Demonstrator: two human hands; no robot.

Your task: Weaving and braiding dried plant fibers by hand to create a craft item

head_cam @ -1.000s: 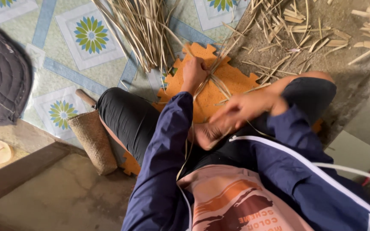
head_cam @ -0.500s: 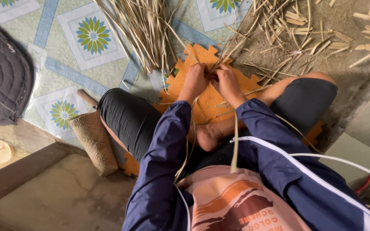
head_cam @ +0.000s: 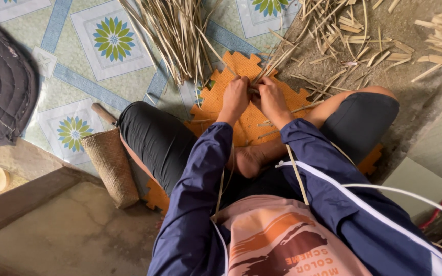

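Observation:
I sit cross-legged on an orange foam mat. My left hand and my right hand are close together over the mat, both gripping thin pale bamboo strips where the strips cross. Long ends of the strips trail back over my lap, one across my blue jacket. A large loose bundle of strips lies just beyond my hands.
A woven sheath with a wooden handle rests by my left knee. Cut bamboo scraps litter the dirt floor at right. A dark quilted bag lies on the patterned floor sheet. A concrete step is at lower left.
My right hand went from near my lap forward to meet my left hand at the strips' crossing. Since then both hands have stayed there, and the trailing strips shifted on my lap.

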